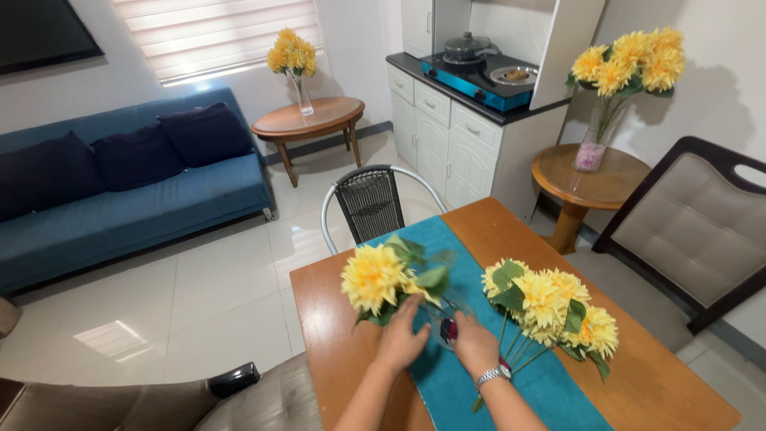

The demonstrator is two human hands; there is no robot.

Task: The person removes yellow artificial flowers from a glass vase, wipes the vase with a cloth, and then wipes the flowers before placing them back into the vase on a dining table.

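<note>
Yellow flower bunch (381, 279) gripped by left hand (401, 342), right hand (472, 343) fingers curled round vase (447, 327); second bunch (550, 307) beside

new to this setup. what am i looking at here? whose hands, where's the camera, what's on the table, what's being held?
There is no machine: a person works with two bare hands, filmed by one camera worn on their head, looking down and forward.

The left hand grips the stems of a yellow artificial flower with green leaves. The right hand, which wears a silver wristwatch, rests by a small clear glass vase between the hands; whether it grips the vase is hard to tell.

They work over a wooden table with a teal cloth runner. A loose bunch of yellow flowers lies on it to the right.

Behind are a black wicker chair and a blue sofa.
</note>
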